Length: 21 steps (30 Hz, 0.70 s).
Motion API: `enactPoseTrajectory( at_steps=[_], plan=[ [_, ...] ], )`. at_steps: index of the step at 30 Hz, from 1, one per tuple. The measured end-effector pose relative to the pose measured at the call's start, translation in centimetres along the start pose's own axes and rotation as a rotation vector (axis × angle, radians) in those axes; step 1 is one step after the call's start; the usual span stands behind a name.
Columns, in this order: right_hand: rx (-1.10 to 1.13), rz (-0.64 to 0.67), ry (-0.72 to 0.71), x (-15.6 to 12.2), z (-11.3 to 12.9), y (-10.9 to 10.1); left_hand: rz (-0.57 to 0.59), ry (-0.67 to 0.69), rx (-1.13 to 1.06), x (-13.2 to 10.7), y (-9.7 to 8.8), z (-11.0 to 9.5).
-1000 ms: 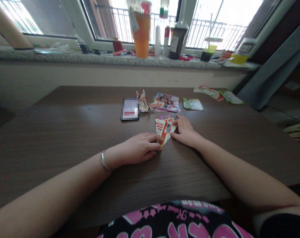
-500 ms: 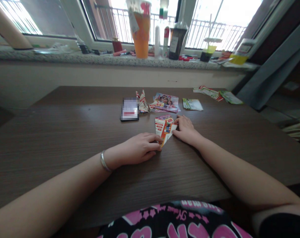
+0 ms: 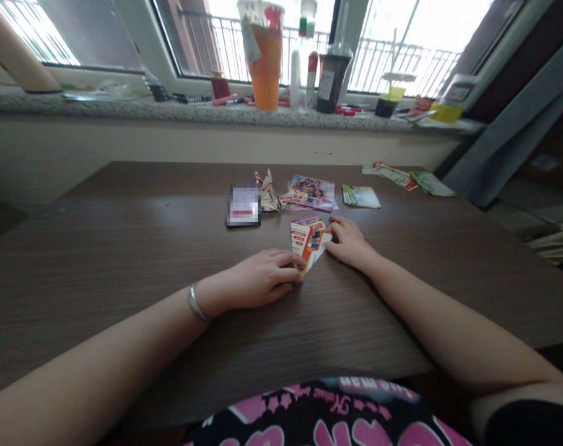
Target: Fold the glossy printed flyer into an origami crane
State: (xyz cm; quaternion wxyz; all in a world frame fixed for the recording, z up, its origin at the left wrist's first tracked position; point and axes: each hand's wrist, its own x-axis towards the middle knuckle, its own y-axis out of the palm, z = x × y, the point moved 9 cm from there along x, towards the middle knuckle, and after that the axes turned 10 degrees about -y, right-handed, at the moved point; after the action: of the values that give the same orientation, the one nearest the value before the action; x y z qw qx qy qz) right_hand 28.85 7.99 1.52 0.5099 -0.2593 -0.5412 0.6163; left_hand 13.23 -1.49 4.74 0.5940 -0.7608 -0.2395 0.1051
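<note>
A folded leaflet, printed in red, orange and white, lies on the desk between my hands. It tapers to a point toward me. My left hand holds its lower tip, the fingers over the paper and the thumb close to the edge. At the right corner, the index finger and thumb of my right hand hold the paper's edge. Just beyond it lies a pile of colourful leaflets. A folded paper figure with pointed tips stands left of that pile, beside a phone-like dark-edged device with a blurred screen.
Green and white leaflets lie right of the pile, with more leaflets farther back. The brown desk meets a wall below a stone windowsill. On the sill stand an orange drink cup, a dark cup and small items.
Hardly anything differs. My right hand has shifted very slightly at the leaflet's right corner; my left hand stays in place.
</note>
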Motion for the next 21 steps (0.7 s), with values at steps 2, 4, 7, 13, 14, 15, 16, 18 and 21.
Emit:
enactPoseTrajectory(
  at_steps=[2, 4, 7, 13, 14, 15, 16, 18, 21],
  plan=[
    [0.031, -0.013, -0.035, 0.05, 0.22, -0.10, 0.000, -0.004, 0.001, -0.02, 0.05, 0.06],
    [0.065, -0.032, -0.058, 0.12, 0.21, -0.20, -0.002, -0.006, -0.005, -0.04, 0.08, 0.11],
    [0.087, -0.059, -0.071, 0.21, -0.07, -0.27, -0.001, -0.010, -0.017, -0.04, 0.10, 0.17],
    [0.277, -0.129, -0.069, 0.40, -0.66, -0.44, 0.002, -0.007, -0.013, -0.12, 0.23, 0.19],
    [0.361, -0.129, -0.082, 0.42, -0.56, -0.42, 0.002, -0.008, -0.009, -0.16, 0.28, 0.23],
    [0.451, -0.114, -0.101, 0.44, -0.35, -0.33, 0.001, -0.009, -0.008, -0.20, 0.32, 0.28],
    [0.532, -0.087, -0.117, 0.44, -0.11, -0.19, -0.001, -0.009, -0.008, -0.24, 0.36, 0.32],
    [0.621, -0.008, -0.132, 0.35, 0.25, 0.17, -0.006, -0.006, -0.011, -0.33, 0.40, 0.38],
    [0.607, 0.068, -0.129, 0.13, 0.25, 0.26, -0.005, -0.006, -0.010, -0.38, 0.47, 0.46]
  ],
)
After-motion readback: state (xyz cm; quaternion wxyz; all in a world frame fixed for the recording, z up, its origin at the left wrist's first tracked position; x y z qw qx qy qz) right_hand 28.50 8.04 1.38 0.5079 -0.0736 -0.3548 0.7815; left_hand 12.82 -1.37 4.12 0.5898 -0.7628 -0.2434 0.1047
